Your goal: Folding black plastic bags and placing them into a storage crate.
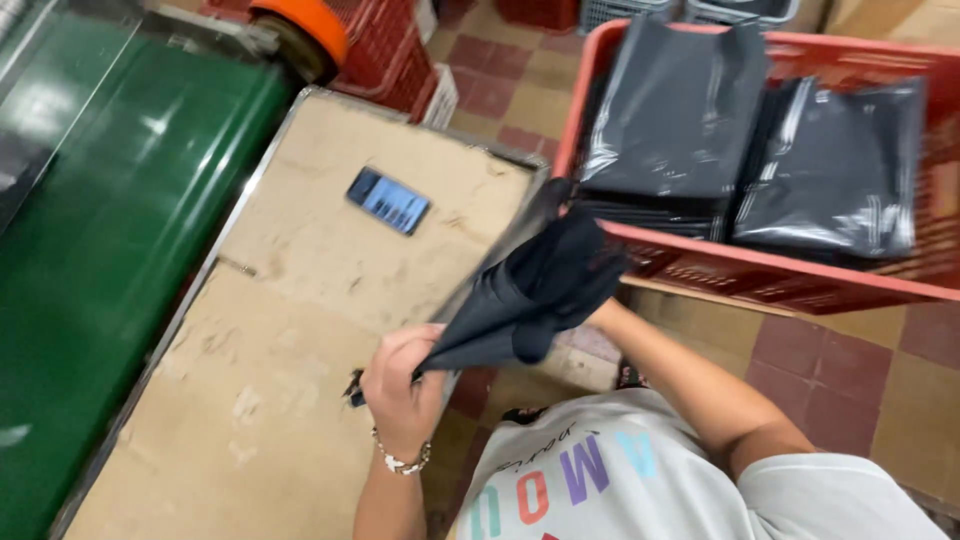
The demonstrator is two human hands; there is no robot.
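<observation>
A dark plastic bag (530,285) is pinched at its lower corner by the left hand (400,385), fingers closed tight on the gathered film. The right hand (590,300) is hidden inside the bag's open far end, only the forearm showing; whether it is clenched cannot be told. The bag is held off the surface, stretched up and to the right from the left-hand pinch, bunched and creased. A beaded bracelet (405,462) is worn just below the gripping hand. Under and to the left of the grip lies a worn cardboard-covered table (260,400), with a phone (388,200) resting on it farther away. Beyond the bag's far end, a red plastic crate (780,275) holds stacks of folded dark bags (760,140). Well left of the grip, a green conveyor belt (110,230) is seen.
</observation>
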